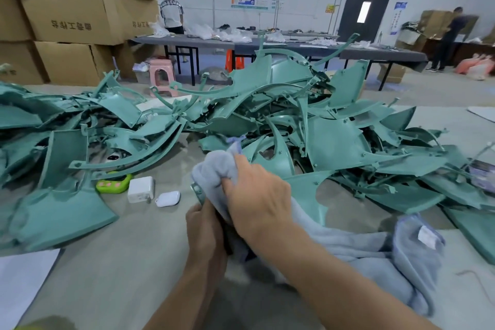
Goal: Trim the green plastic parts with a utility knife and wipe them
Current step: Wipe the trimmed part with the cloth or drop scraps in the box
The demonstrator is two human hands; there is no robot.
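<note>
My right hand (257, 198) grips a bunched fold of a pale blue towel (375, 257) and presses it over a green plastic part (198, 191), of which only a narrow end shows. My left hand (206, 228) grips the lower end of that same part, just below the towel. The rest of the towel trails to the right across the table. A large heap of green plastic parts (321, 142) fills the table beyond my hands, with more green parts (61, 211) lying at the left. No utility knife is visible.
A lime green gadget (113, 183), a white power adapter (141, 190) and a white earbud case (168, 199) lie left of my hands. White paper (24, 281) sits at the near left. Cardboard boxes (67, 16), a long table (281, 48) and two people stand behind.
</note>
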